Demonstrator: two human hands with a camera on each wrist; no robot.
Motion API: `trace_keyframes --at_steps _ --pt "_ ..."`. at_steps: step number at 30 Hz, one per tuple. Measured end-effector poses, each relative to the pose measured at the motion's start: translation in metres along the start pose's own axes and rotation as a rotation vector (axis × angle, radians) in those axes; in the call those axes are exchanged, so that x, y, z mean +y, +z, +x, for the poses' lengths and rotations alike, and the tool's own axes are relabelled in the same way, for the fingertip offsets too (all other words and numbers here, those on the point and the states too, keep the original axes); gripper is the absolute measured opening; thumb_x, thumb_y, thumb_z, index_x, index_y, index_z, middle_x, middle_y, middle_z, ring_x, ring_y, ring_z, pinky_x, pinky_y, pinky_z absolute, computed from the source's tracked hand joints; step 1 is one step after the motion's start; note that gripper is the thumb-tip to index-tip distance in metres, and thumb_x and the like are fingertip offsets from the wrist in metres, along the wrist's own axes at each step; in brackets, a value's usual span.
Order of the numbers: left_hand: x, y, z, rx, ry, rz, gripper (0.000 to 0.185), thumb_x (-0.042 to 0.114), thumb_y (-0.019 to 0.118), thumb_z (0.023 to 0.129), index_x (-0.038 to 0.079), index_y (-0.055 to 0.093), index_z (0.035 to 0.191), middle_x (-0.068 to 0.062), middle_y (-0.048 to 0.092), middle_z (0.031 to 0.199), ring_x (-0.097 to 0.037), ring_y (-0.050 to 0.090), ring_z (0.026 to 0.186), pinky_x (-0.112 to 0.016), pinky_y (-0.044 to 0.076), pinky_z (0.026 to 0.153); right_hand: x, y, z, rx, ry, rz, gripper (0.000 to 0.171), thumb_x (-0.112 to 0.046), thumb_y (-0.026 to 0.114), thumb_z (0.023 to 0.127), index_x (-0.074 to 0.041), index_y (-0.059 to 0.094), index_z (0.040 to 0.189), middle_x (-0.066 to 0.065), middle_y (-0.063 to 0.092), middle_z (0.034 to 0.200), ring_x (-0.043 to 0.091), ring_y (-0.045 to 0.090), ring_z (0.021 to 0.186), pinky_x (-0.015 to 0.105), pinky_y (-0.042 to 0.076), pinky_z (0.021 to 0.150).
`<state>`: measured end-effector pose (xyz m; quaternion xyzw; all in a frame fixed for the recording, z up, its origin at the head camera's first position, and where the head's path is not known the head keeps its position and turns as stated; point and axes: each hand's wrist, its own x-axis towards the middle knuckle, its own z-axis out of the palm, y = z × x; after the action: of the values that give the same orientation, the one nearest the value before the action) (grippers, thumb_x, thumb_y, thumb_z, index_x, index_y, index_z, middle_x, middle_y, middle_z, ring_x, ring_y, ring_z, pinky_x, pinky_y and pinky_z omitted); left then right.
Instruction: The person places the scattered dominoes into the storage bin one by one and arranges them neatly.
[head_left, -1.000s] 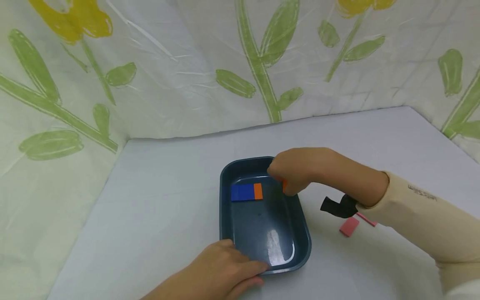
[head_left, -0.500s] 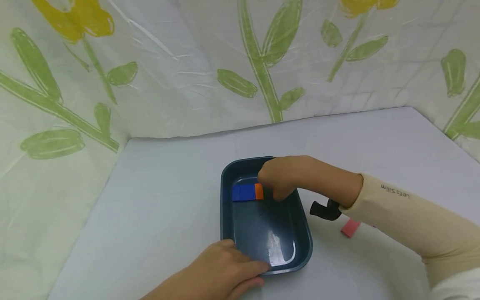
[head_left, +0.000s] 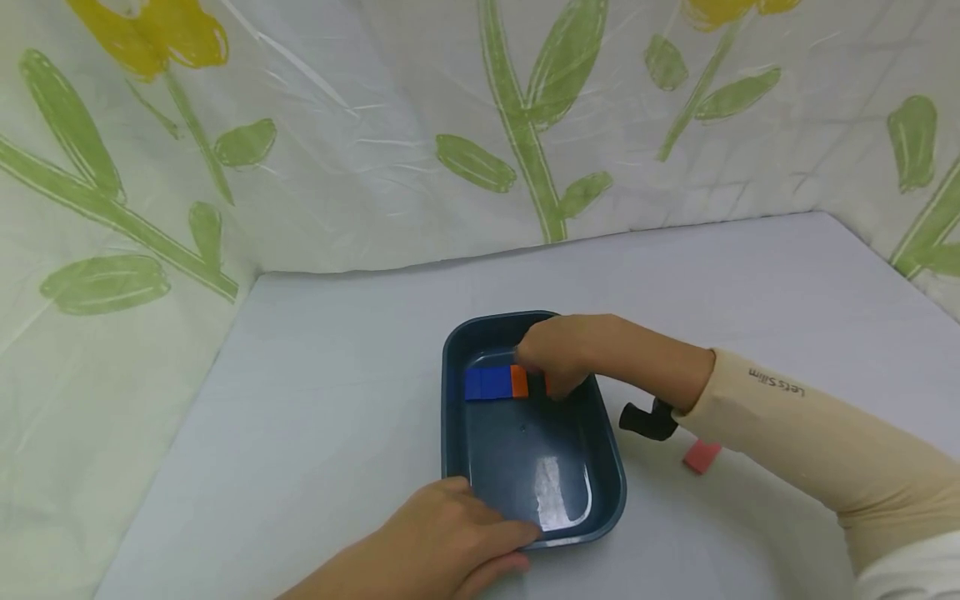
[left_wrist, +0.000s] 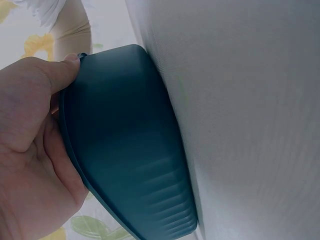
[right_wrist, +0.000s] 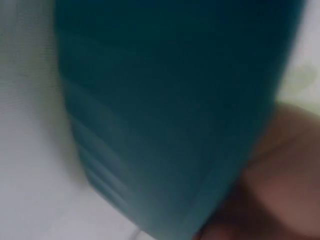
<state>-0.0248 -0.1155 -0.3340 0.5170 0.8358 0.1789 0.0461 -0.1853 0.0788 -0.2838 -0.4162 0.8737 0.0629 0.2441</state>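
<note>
The one piece of writing is on the beige sleeve [head_left: 780, 417] of the right arm: small dark lettering, upside down in the head view, that seems to read "Let's Slim".

The left hand [head_left: 450, 542] grips the near rim of the dark teal tray [head_left: 517, 450] at its near left corner. The left wrist view shows the thumb at the rim and the tray's outer wall running down to the white table [head_left: 337, 375].

The right hand [head_left: 558, 354] reaches over the right rim into the far right part of the tray. Its curled fingers pinch an orange block [head_left: 548, 384], of which just a sliver shows. To its left, a second orange block [head_left: 519, 382] touches blue blocks [head_left: 491, 383] that lie in a row near the far left of the tray floor. Bare floor stretches from this row toward the near rim. The right wrist view is blurred, filled mostly by the tray's outer wall.

Beyond the right rim a black item [head_left: 648, 421] juts from under the sleeve's cuff, and a pink block [head_left: 702, 457] lies on the table, partly behind the sleeve. Table surface spreads wide on the left; its far edge meets a flower-patterned sheet [head_left: 360, 125], well apart from the tray.
</note>
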Motion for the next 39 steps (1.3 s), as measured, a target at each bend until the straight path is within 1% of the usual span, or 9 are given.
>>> trace_keyframes --at_steps 1,3,5,9,14,19,24,29,39 --pt "0.0 0.0 0.0 0.002 0.0 0.001 0.019 0.031 0.057 0.104 0.02 0.069 0.113 0.015 0.069 0.08 0.009 0.049 0.062 -0.009 0.028 0.062 0.001 0.001 0.001 0.0 0.001 0.002 0.019 -0.005 0.079 0.082 -0.008 0.064 0.094 -0.002 0.053 0.074 0.016 0.049 0.068 0.029 0.045 0.062" --pt "0.0 0.0 0.0 -0.002 -0.001 0.002 0.019 0.031 0.057 0.104 0.02 0.069 0.114 0.015 0.07 0.08 0.009 0.049 0.062 -0.009 0.029 0.063 0.002 0.002 0.003 0.003 0.001 0.007 0.032 -0.006 0.079 0.082 -0.006 0.063 0.109 0.0 0.057 0.082 0.018 0.053 0.074 0.031 0.049 0.067" --pt "0.0 0.0 0.0 -0.009 -0.002 0.002 0.019 0.031 0.056 0.104 0.021 0.069 0.114 0.015 0.07 0.082 0.009 0.05 0.063 -0.009 0.029 0.063 0.004 0.003 0.004 0.003 -0.001 0.009 0.043 -0.007 0.08 0.082 -0.004 0.059 0.12 0.001 0.059 0.087 0.019 0.054 0.078 0.032 0.05 0.07" --pt "-0.001 -0.001 0.0 -0.02 -0.002 -0.002 0.021 0.032 0.055 0.104 0.021 0.069 0.116 0.015 0.072 0.086 0.01 0.052 0.065 -0.009 0.03 0.064 0.005 0.007 0.008 0.011 0.004 0.022 0.054 -0.008 0.081 0.082 -0.003 0.054 0.128 0.002 0.059 0.091 0.019 0.055 0.079 0.031 0.049 0.07" --pt "-0.001 -0.001 0.0 -0.023 0.002 0.004 0.023 0.033 0.053 0.105 0.021 0.069 0.116 0.016 0.072 0.086 0.01 0.053 0.066 -0.009 0.03 0.065 0.005 0.01 0.012 0.034 0.019 0.046 0.062 -0.007 0.08 0.082 -0.004 0.049 0.135 0.003 0.06 0.095 0.02 0.055 0.08 0.031 0.047 0.07" --pt "-0.001 -0.001 0.001 -0.021 0.005 0.011 0.022 0.032 0.054 0.105 0.021 0.069 0.115 0.015 0.071 0.086 0.009 0.051 0.064 -0.01 0.029 0.062 0.005 0.011 0.014 0.071 0.022 0.047 0.064 -0.008 0.079 0.082 -0.004 0.048 0.137 0.007 0.062 0.104 0.02 0.056 0.085 0.034 0.05 0.077" --pt "-0.001 -0.001 0.001 -0.018 0.005 0.011 0.023 0.033 0.053 0.105 0.021 0.069 0.115 0.015 0.072 0.086 0.009 0.052 0.064 -0.01 0.028 0.061 0.007 0.012 0.015 0.122 -0.018 0.038 0.057 -0.008 0.079 0.082 -0.005 0.051 0.132 0.007 0.062 0.104 0.021 0.057 0.087 0.038 0.051 0.083" --pt "-0.001 -0.001 0.001 -0.021 0.004 0.007 0.024 0.033 0.052 0.105 0.021 0.069 0.116 0.015 0.072 0.087 0.009 0.052 0.065 -0.01 0.029 0.062 0.007 0.013 0.016 0.144 -0.055 0.039 0.053 -0.011 0.081 0.082 -0.007 0.053 0.128 0.006 0.061 0.104 0.021 0.058 0.089 0.038 0.051 0.084" --pt "-0.001 0.0 0.0 -0.006 0.008 0.004 0.024 0.033 0.053 0.105 0.02 0.069 0.117 0.014 0.072 0.085 0.008 0.052 0.064 -0.009 0.029 0.062 0.005 0.015 0.016 0.181 -0.089 0.002 0.055 -0.014 0.082 0.083 -0.008 0.057 0.131 0.008 0.063 0.109 0.021 0.059 0.092 0.038 0.052 0.088"
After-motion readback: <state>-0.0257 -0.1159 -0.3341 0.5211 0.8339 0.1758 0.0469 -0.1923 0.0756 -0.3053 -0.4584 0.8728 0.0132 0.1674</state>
